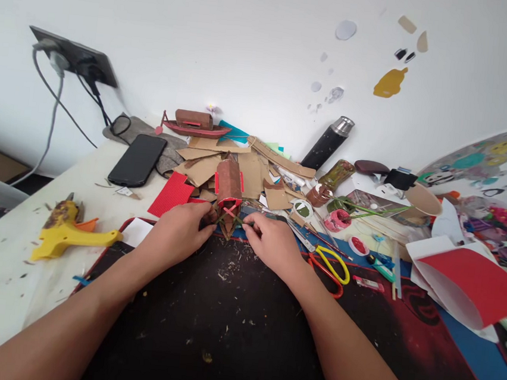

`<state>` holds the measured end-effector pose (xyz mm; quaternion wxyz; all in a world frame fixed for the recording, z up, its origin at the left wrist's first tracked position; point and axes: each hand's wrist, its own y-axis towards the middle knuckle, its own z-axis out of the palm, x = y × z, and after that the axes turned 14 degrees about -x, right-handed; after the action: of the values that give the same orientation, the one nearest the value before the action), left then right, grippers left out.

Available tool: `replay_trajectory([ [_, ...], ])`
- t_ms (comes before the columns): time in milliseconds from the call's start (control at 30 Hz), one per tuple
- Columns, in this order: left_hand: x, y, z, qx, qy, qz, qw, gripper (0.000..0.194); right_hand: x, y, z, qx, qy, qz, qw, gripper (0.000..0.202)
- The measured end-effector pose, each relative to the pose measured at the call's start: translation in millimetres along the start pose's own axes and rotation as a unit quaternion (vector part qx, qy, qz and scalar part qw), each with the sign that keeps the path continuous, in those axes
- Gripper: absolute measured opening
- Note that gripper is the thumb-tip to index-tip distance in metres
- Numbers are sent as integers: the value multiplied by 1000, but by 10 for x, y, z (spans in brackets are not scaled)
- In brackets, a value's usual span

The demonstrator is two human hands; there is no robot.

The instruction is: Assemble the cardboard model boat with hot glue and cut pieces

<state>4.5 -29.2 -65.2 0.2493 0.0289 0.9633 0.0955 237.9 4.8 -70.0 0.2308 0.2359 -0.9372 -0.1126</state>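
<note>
A small cardboard model boat (228, 181) with a brown curved roof and red side pieces points its near end towards me. Thin pink and green strips (230, 211) cross over that end. From the left, my left hand (185, 226) is closed with its thumb and fingers at the boat's near end; the exact grip is partly hidden. My right hand (271, 239) is on the other side, thumb and forefinger pinched at the tip of a green strip. Red corrugated card (171, 195) lies just beyond my left hand.
A yellow glue gun (70, 232) and a black phone (137, 160) lie left. Cardboard scraps (202, 167) and another model boat (194, 124) are behind. Yellow-and-red scissors (331, 266), paint pots (338, 220) and a black flask (328, 142) stand or lie right. Debris dots the dark mat (222, 330).
</note>
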Motion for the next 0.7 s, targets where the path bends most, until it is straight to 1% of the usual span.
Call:
replay_trajectory([
  [233,1,5,-28,11,0,-13,1000,8,16,-6,2,5,3,2,1000,14],
  [700,8,2,-17,8,4,-3,1000,7,23,1,0,4,-3,0,1000,14],
])
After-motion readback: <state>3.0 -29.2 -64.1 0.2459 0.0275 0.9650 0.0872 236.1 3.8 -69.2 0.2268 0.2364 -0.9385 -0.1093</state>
